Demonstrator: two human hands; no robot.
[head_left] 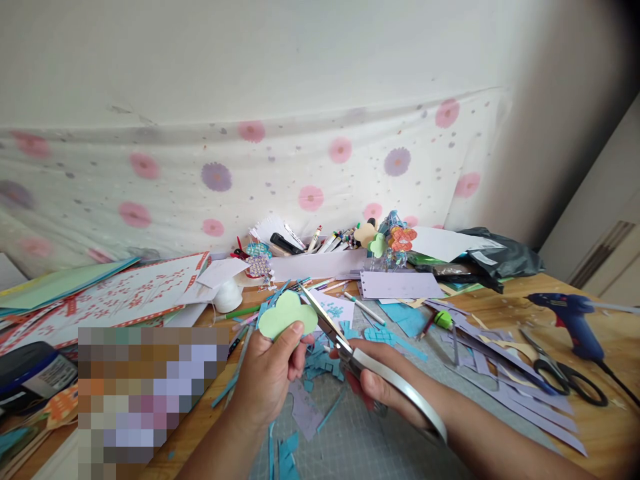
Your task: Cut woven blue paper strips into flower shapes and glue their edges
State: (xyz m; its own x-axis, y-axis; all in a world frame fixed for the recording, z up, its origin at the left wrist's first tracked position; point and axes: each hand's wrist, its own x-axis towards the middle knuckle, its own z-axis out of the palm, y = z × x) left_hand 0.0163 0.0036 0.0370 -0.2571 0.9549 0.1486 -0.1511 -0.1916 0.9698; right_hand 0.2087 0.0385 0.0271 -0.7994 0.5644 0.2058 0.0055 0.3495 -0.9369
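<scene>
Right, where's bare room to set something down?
The grey gridded mat between the turquoise paper scraps and the right forearm; the wooden tabletop nearer than the black-handled scissors, right of the long lilac paper strips. Crowded: beyond the left hand, with pens and scraps.

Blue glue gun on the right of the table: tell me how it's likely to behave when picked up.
The blue glue gun should feel stiff, as its body looks like moulded plastic. The dark cord trailing from its handle may tug. Lying flat with that handle jutting out, it would probably swivel rather than roll if nudged.
</scene>
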